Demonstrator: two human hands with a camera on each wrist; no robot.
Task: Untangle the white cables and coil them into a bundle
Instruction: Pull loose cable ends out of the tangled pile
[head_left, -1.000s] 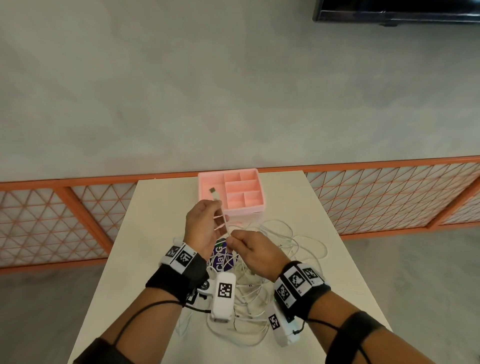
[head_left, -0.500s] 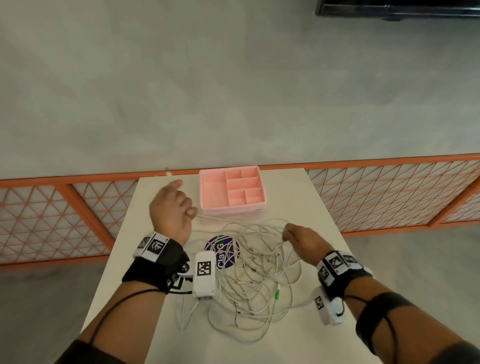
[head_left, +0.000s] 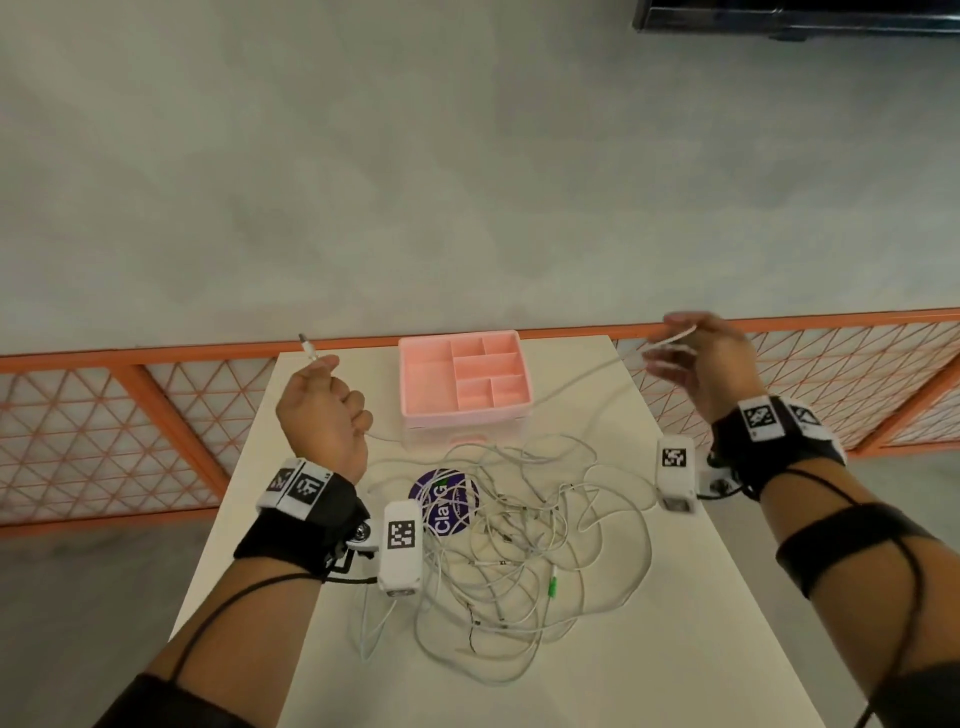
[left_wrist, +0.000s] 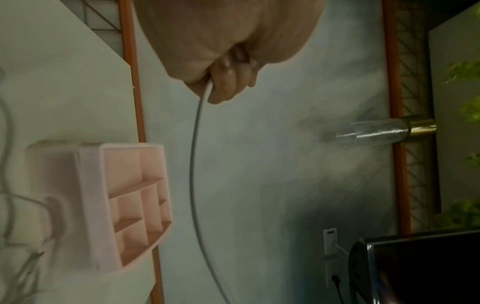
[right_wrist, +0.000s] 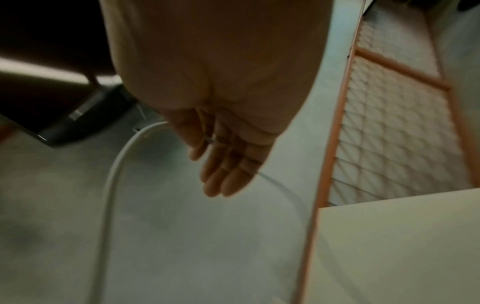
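A tangle of white cables (head_left: 519, 545) lies in the middle of the white table (head_left: 649, 649). My left hand (head_left: 324, 405) hovers at the table's far left, fingers curled round one white cable (left_wrist: 193, 164), whose plug (head_left: 307, 349) sticks up past the fist. That cable runs in front of the pink tray (head_left: 465, 415) and rises to my right hand (head_left: 672, 340), raised beyond the table's right edge. In the right wrist view the right hand (right_wrist: 207, 152) pinches the cable (right_wrist: 111, 185) between thumb and forefinger, the other fingers straight.
The pink divided tray (left_wrist: 88, 205) sits empty at the table's far edge. A purple sticker (head_left: 447, 499) and a green plug (head_left: 553, 590) lie among the cables. An orange lattice railing (head_left: 130, 415) runs behind the table. A dark screen (head_left: 795, 15) hangs top right.
The hands have pulled apart. My right hand swept right and up past the table's edge, drawing a length of cable out of the tangle. The left hand stayed at the far left with the plug end.
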